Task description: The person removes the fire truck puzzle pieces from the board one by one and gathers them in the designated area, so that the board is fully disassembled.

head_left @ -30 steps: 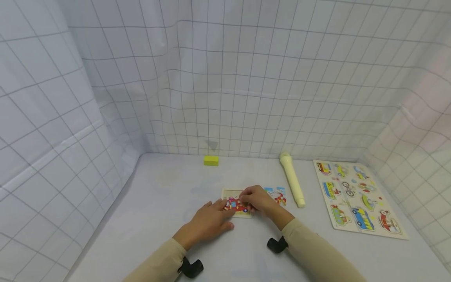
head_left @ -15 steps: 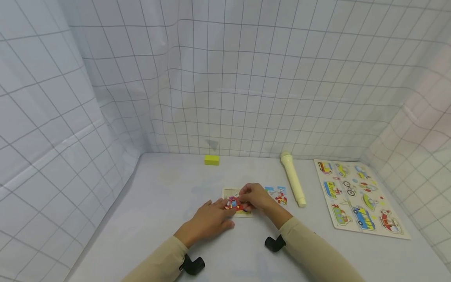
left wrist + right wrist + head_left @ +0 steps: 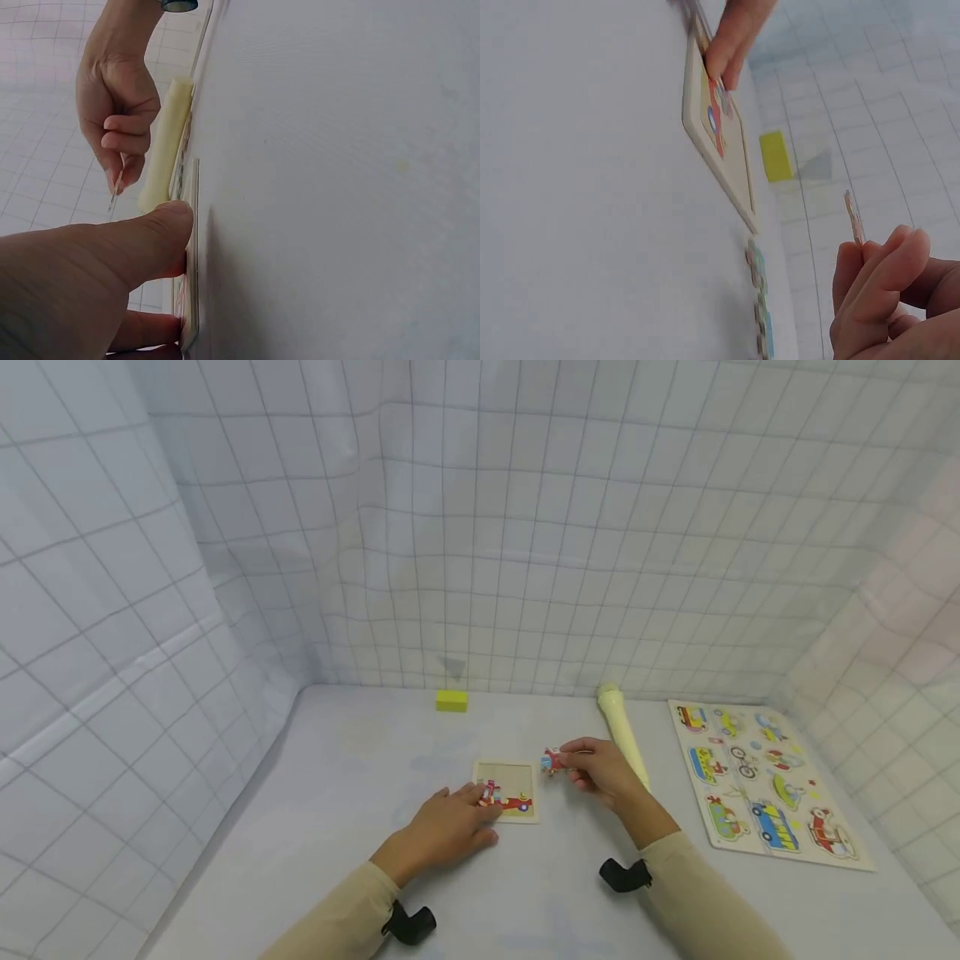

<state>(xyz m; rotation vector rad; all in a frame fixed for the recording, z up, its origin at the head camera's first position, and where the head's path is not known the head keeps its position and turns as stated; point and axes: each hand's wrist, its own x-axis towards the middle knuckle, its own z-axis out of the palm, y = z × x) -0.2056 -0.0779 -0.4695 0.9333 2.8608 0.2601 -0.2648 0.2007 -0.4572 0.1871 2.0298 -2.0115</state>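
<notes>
A small wooden puzzle tray (image 3: 507, 767) holds red jigsaw pieces (image 3: 517, 803) along its lower part. The left hand (image 3: 446, 831) rests on the tray's left side, fingers extended over the pieces. To the right of the tray, the right hand (image 3: 603, 770) pinches a red and blue puzzle piece (image 3: 552, 761) between thumb and fingertips. In the right wrist view that piece (image 3: 854, 217) is seen edge-on, raised off the table. Loose pieces (image 3: 759, 300) lie beside the tray there; in the head view the right hand mostly hides them.
A yellow block (image 3: 452, 701) stands behind the tray. Farther right lies a cream microphone-shaped stick (image 3: 624, 727), and beyond it a large vehicle puzzle board (image 3: 768, 785). Gridded white curtains (image 3: 525, 568) enclose the table at the back and sides.
The right hand has lifted a piece out of the tray and moved right with it, uncovering bare tray floor. The left hand has stayed in place.
</notes>
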